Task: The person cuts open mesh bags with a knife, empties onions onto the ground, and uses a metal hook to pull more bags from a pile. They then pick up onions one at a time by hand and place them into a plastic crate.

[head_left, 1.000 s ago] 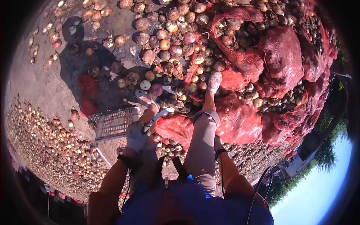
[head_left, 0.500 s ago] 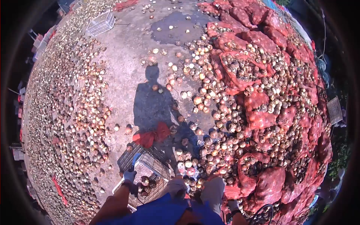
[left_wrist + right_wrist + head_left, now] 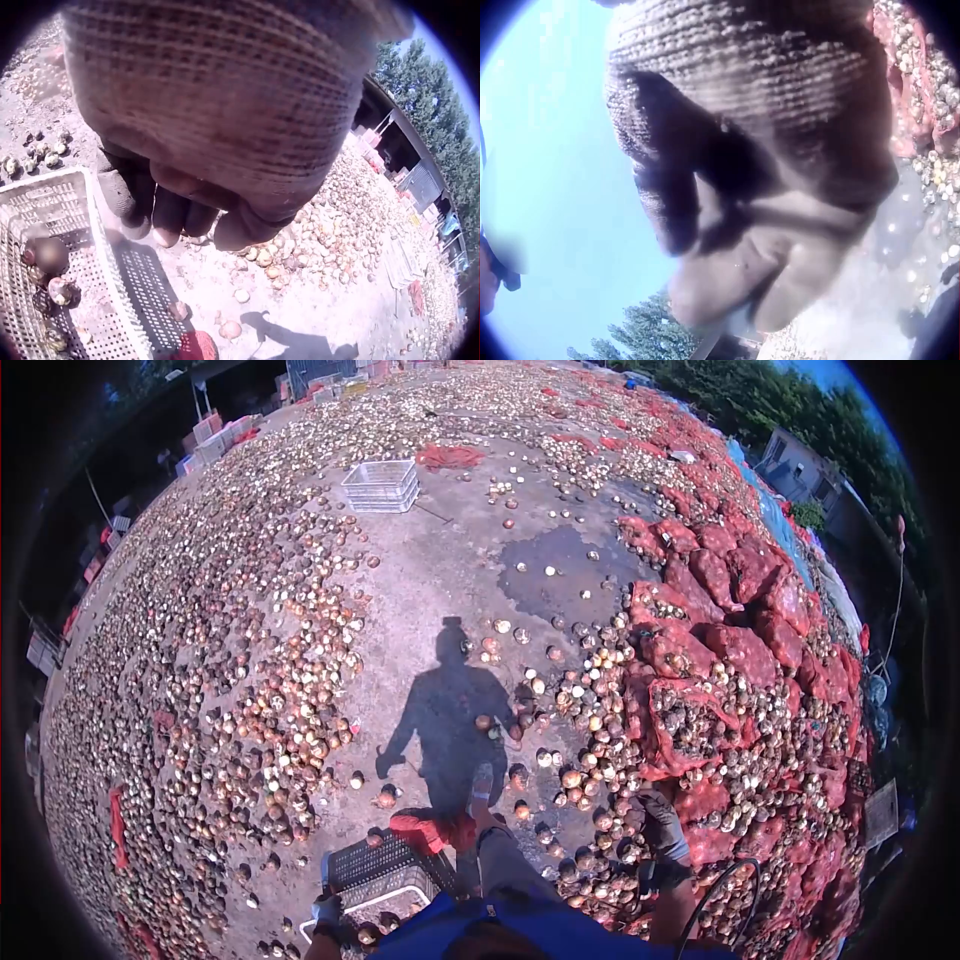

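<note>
At the bottom of the head view my gloved left hand [image 3: 326,910] is beside a white plastic crate [image 3: 415,880]. A narrow blue curved tool [image 3: 325,868] shows just above this hand. In the left wrist view the fingers [image 3: 120,199] are curled and the tool is hidden. Several onions [image 3: 61,291] lie inside the crate. My gloved right hand [image 3: 662,832] hangs above loose onions and a red mesh sack [image 3: 703,800]. In the right wrist view its fingers [image 3: 720,285] are loosely curled, with nothing visible in them.
A crumpled red mesh bag [image 3: 425,830] lies beyond the crate. Loose onions [image 3: 250,690] spread over the left ground, and filled red sacks [image 3: 740,650] are heaped on the right. Farther off stands another white crate [image 3: 382,488]. A wet patch [image 3: 565,565] darkens the ground.
The person has gone from bending low to upright, and the head view now reaches farther ahead. The blue tool moved with the left hand to the crate's side. The right hand has come into view.
</note>
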Tool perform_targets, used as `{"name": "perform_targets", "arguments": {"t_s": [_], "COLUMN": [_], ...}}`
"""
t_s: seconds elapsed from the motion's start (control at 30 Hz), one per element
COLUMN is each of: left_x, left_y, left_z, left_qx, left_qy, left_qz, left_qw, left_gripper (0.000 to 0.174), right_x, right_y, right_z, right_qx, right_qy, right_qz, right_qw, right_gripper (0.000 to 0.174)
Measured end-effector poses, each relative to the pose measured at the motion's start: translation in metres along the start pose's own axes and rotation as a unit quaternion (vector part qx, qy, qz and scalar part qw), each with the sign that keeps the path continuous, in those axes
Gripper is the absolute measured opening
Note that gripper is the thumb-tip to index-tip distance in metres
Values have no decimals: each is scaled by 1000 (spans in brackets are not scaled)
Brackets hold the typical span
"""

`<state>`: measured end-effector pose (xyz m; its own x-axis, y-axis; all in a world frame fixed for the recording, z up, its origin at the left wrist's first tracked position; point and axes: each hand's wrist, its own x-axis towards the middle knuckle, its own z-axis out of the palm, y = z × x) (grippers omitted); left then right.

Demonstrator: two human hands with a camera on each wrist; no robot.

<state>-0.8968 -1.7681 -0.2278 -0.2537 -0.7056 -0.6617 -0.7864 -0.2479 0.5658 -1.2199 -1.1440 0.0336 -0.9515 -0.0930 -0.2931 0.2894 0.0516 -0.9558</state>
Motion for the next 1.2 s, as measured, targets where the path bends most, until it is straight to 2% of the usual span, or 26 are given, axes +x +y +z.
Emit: {"name": "perform_targets", "arguments": {"t_s": [0.07, 0.13, 0.17, 0.23, 0.27, 0.3, 0.37, 0.5, 0.53, 0.57, 0.6, 0.63, 0.67, 0.73, 0.77, 0.8, 0.83, 0.87, 0.9, 0.93, 0.97, 1.0, 1.07, 1.1, 1.13, 1.2], "left_x": [3, 32, 60, 47, 42, 63, 49, 63, 76, 87, 98, 116, 144, 198, 227, 265, 297, 319, 344, 353, 360, 372, 412, 450, 459, 491], "left_y": [41, 53, 57, 119, 160, 164, 245, 329, 334, 342, 350, 351, 343, 333, 328, 335, 363, 386, 425, 489, 563, 632, 740, 774, 833, 923], "left_z": [26, 46, 55, 65, 65, 72, 80, 80, 79, 79, 83, 82, 80, 98, 103, 105, 113, 116, 118, 119, 120, 121, 128, 139, 150, 182], "left_qx": [-16, -24, 14, 18, 22, -54, -55, -4, -7, -10, -33, 12, 56, -37, -46, -60, -79, -63, -39, -7, 27, 62, 129, 28, 28, -33], "left_qy": [-25, -71, -45, -30, -61, -69, -52, -83, -85, -89, -57, -80, -103, -59, -57, -56, -57, -57, -59, -62, -61, -58, -37, -107, -92, -113], "left_qz": [9, 46, 66, -38, -14, 1, -22, -79, -92, -105, -150, -111, -70, -187, -183, -174, -164, -161, -145, -124, -99, -72, 28, 34, 16, 93], "left_qw": [1000, 996, 997, 999, 998, 996, 997, 993, 992, 990, 987, 991, 991, 980, 980, 981, 982, 983, 987, 990, 993, 994, 990, 993, 995, 989], "left_gripper": [25, 34, 33, 32, 29, 22, 21, 19, 19, 18, 26, 26, 26, 28, 29, 30, 31, 30, 28, 27, 26, 26, 24, 18, 17, 18], "right_x": [49, 82, 93, 116, 135, 156, 208, 354, 396, 442, 476, 502, 524, 561, 577, 592, 598, 599, 600, 605, 598, 605, 627, 639, 654, 686], "right_y": [76, 143, 168, 182, 173, 166, 156, 90, 80, 123, 110, 76, 49, 36, 38, 55, 57, 56, 92, 114, 42, 38, 34, 28, 24, 21], "right_z": [-8, -22, -24, -20, -16, -18, -18, 30, 54, 43, 73, 105, 138, 181, 196, 207, 217, 224, 216, 210, 247, 253, 265, 271, 276, 289], "right_qx": [-130, -273, -330, -401, -424, -444, -470, -499, -469, -450, -298, -295, -304, -306, -301, -297, -276, -299, -278, -238, -211, -341, -380, -379, -372, -361], "right_qy": [26, 16, -4, -63, -92, -112, -139, -127, -53, -106, -26, -37, -40, -62, -82, -57, -37, -48, -43, -103, -112, -175, -161, -149, -137, -120], "right_qz": [83, 168, 213, 257, 261, 253, 212, 42, 136, -2, 133, 192, 184, 145, 112, 136, 211, 237, 214, 311, 321, 256, 257, 267, 280, 302], "right_qw": [988, 947, 920, 877, 862, 852, 846, 856, 871, 887, 945, 935, 934, 939, 943, 944, 937, 923, 935, 914, 916, 888, 874, 873, 874, 874], "right_gripper": [17, 20, 22, 25, 26, 28, 31, 37, 31, 28, 28, 31, 33, 36, 37, 36, 36, 34, 32, 29, 27, 24, 23, 23, 23, 23]}}
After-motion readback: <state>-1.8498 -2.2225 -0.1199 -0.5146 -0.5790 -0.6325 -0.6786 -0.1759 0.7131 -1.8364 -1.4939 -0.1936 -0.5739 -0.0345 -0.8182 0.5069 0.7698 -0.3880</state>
